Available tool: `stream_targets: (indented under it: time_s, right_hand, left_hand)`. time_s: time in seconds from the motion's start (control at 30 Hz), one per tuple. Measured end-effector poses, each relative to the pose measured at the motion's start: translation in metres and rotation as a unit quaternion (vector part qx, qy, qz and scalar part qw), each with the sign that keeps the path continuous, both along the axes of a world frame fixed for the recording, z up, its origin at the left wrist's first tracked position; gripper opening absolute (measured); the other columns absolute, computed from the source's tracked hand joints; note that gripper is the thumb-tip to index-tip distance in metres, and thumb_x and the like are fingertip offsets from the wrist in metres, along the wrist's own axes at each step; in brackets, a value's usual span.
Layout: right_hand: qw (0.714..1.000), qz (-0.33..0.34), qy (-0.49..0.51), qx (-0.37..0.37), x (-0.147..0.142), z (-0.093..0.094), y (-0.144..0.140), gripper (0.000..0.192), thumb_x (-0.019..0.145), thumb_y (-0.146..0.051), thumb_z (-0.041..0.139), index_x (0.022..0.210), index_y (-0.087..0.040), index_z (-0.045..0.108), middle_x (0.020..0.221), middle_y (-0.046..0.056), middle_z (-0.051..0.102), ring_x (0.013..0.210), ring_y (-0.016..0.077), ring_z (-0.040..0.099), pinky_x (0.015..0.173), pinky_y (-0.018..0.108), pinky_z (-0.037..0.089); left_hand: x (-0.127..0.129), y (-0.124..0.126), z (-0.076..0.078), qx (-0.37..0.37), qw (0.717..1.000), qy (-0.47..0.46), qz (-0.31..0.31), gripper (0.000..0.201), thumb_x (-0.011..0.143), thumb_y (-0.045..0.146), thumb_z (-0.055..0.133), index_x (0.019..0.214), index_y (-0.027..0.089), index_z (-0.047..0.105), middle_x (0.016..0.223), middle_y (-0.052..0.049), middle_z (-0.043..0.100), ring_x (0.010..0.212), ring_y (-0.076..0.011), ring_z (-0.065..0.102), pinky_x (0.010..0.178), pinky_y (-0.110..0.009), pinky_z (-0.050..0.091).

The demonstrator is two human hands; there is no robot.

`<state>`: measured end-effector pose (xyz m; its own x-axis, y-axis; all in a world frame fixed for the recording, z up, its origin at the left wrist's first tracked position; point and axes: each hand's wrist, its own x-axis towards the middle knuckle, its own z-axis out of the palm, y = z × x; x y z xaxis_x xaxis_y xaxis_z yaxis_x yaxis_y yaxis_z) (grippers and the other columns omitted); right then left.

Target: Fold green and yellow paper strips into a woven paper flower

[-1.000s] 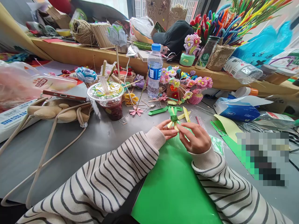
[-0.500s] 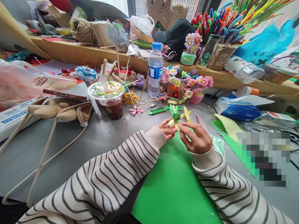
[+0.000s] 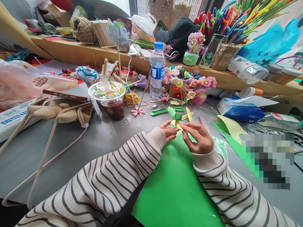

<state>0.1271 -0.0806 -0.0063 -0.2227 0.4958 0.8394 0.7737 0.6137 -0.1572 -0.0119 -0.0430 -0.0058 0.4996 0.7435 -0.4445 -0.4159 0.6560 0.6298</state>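
Both hands meet at a small folded paper piece, green on top with yellow strips below. My left hand pinches its lower left part, fingers curled behind it. With thumb and fingertips together, my right hand holds a yellow strip of the same piece on its right side. The fingers partly cover the lower strips. Just beyond lie folded green paper strips and yellow paper strips. A large green sheet spreads beneath my hands and forearms.
A lidded drink cup and a water bottle stand behind. To the left, a phone rests on a beige bag. On the right are scissors, a tissue pack and paper offcuts. Crocheted flowers stand near the shelf.
The folded paper has turned and tilted between my fingers, its green top now leaning left. Both hands have shifted very slightly left. Things on the table stay put.
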Motion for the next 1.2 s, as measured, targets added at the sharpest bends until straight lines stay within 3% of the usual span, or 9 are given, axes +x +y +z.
stream_targets:
  time_s: [0.3, 0.47, 0.63, 1.03, 1.2]
  right_hand:
    - [0.999, 0.013, 0.028, -0.017, 0.002, 0.000, 0.002, 0.026, 0.070, -0.012, 0.052, 0.093, -0.020, 0.060, 0.082, 0.006, 0.057, 0.074, 0.0144, 0.057, 0.067, 0.027, 0.050]
    - [0.998, -0.028, -0.044, 0.026, 0.003, 0.000, 0.002, 0.026, 0.069, -0.010, 0.054, 0.092, -0.019, 0.060, 0.081, 0.006, 0.061, 0.073, 0.0145, 0.058, 0.069, 0.026, 0.049]
    - [0.989, -0.052, -0.121, 0.072, 0.004, 0.000, 0.000, 0.029, 0.067, -0.011, 0.057, 0.095, -0.019, 0.059, 0.082, 0.005, 0.063, 0.075, 0.0151, 0.058, 0.070, 0.025, 0.048]
    - [0.998, 0.029, -0.055, -0.003, 0.006, -0.003, 0.004, 0.031, 0.068, -0.005, 0.053, 0.097, -0.015, 0.059, 0.083, 0.008, 0.061, 0.076, 0.0138, 0.057, 0.067, 0.023, 0.049]
    - [0.998, 0.010, -0.039, -0.054, 0.003, -0.003, 0.005, 0.031, 0.067, -0.014, 0.054, 0.097, -0.017, 0.059, 0.084, 0.007, 0.060, 0.076, 0.0157, 0.055, 0.066, 0.027, 0.049]
  left_hand:
    - [0.002, 0.000, -0.005, 0.042, 0.999, 0.010, 0.017, 0.057, 0.040, 0.015, 0.075, 0.092, 0.021, 0.052, 0.064, 0.003, 0.056, 0.054, -0.0053, 0.047, 0.052, -0.018, 0.031]
    - [0.001, 0.001, -0.011, 0.074, 0.997, -0.004, 0.016, 0.060, 0.040, 0.016, 0.075, 0.094, 0.022, 0.051, 0.070, 0.002, 0.059, 0.061, -0.0076, 0.052, 0.052, -0.018, 0.031]
    - [0.002, 0.002, -0.017, 0.118, 0.992, 0.014, 0.040, 0.063, 0.041, 0.019, 0.075, 0.098, 0.022, 0.050, 0.060, 0.005, 0.056, 0.053, -0.0059, 0.049, 0.048, -0.018, 0.031]
    - [-0.002, 0.005, -0.017, 0.208, 0.974, 0.073, 0.054, 0.064, 0.044, 0.024, 0.072, 0.102, 0.020, 0.046, 0.061, 0.004, 0.057, 0.046, -0.0043, 0.045, 0.043, -0.017, 0.029]
    - [-0.004, 0.002, -0.009, 0.221, 0.965, 0.119, 0.080, 0.058, 0.049, 0.022, 0.069, 0.102, 0.018, 0.045, 0.054, 0.006, 0.055, 0.040, -0.0029, 0.041, 0.041, -0.016, 0.029]
